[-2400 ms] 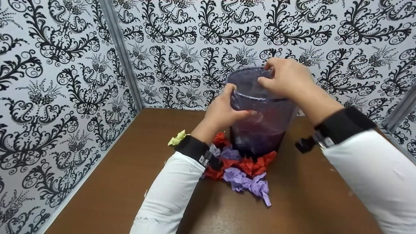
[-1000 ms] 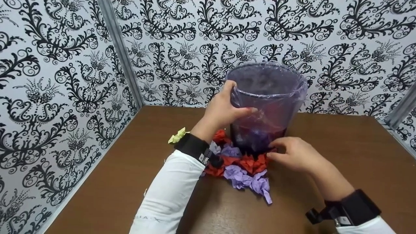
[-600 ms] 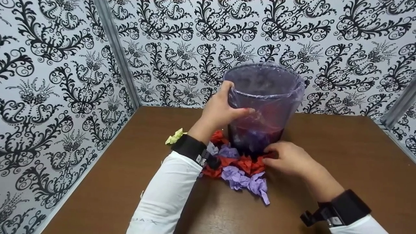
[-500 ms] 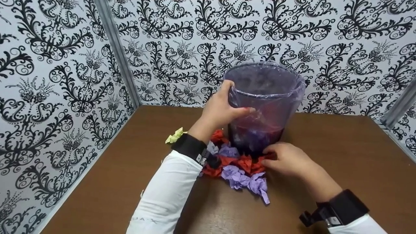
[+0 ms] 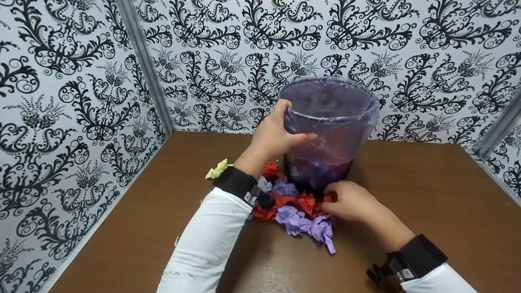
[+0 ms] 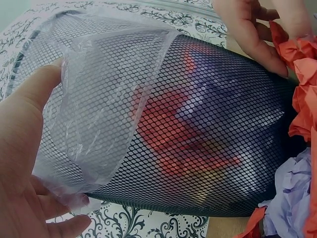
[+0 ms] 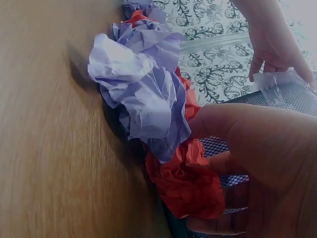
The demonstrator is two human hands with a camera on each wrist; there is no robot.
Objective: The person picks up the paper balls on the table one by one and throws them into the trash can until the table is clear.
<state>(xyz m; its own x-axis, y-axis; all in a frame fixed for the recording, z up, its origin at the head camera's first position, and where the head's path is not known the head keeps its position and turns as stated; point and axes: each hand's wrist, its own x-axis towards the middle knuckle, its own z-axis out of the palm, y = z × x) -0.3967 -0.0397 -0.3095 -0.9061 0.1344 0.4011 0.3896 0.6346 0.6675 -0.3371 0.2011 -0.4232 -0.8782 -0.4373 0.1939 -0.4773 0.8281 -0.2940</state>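
While L hand [image 5: 272,134] steadies the mesh bin [image 5: 297,171] at ctr-right of head view, R hand [image 5: 352,201] works low by its base, prob. picking up a red paper wad [image 7: 190,191]. Wad sits just below the bin, lower ctr of head frame, right end of the crumpled heap. To do it well, I'd nip only that pc, ease it off the adjacent purple paper [image 5: 319,230] w/o dragging it along, & go easy on L pressure so the plastic liner [image 5: 354,132] doesn't slip. Bin looks light, might slide if bumped.

Pose: R hand extends from lower right, thumb nearer the viewer, fingers beyond; tips look clamped on wad, thumb also close to purple, contact unclear. L hand extends from btm ctr-left, index up at bin's top edge, thumb across liner on near side, other fingers hidden in head view; clamped on bin. Yellow paper [image 5: 219,169] lies left, well apart from R hand.
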